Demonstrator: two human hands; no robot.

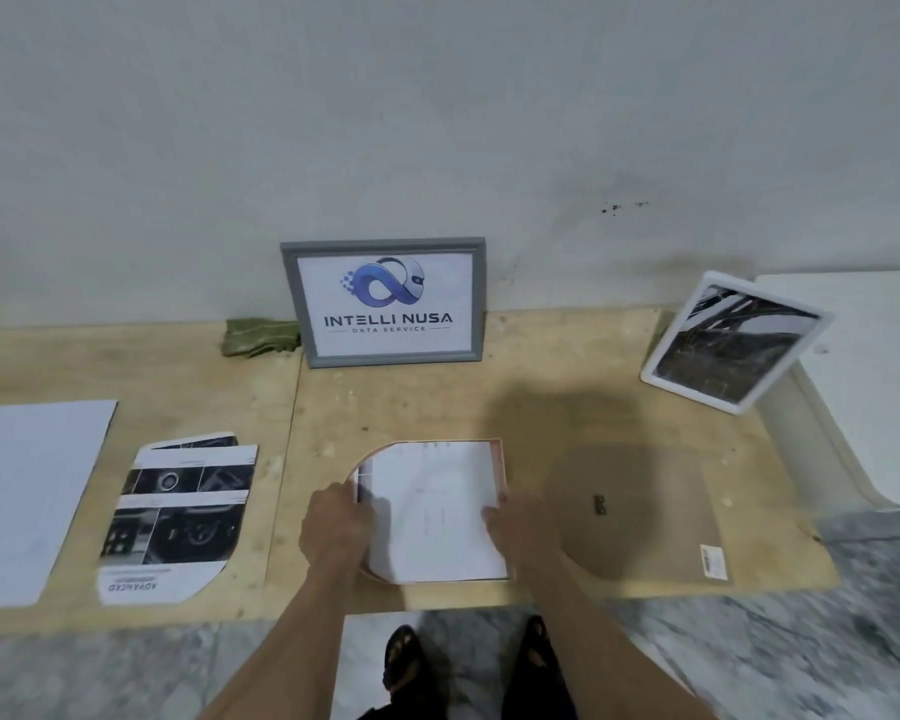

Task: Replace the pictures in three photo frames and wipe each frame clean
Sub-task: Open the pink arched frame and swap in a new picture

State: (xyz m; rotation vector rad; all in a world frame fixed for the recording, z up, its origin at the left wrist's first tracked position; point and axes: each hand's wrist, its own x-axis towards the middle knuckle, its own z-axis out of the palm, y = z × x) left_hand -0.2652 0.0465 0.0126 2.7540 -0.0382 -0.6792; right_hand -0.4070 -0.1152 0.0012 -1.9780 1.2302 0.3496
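Observation:
A pink-rimmed photo frame [501,462] lies face down on the plywood board [437,402], with a white sheet of paper [437,506] lying in it. My left hand [333,527] grips the sheet's left edge. My right hand [520,527] presses on its right edge. The frame's brown backing board [640,511] lies flat to the right. A grey frame [385,301] with a logo print leans on the wall. A white frame [733,343] with a dark picture leans at the right. A green cloth [258,336] sits left of the grey frame.
Cut dark printed pictures [178,517] and a blank white sheet [32,496] lie at the left of the board. A white table [874,387] stands at the right. My feet [468,662] stand on the marble floor below the board's front edge.

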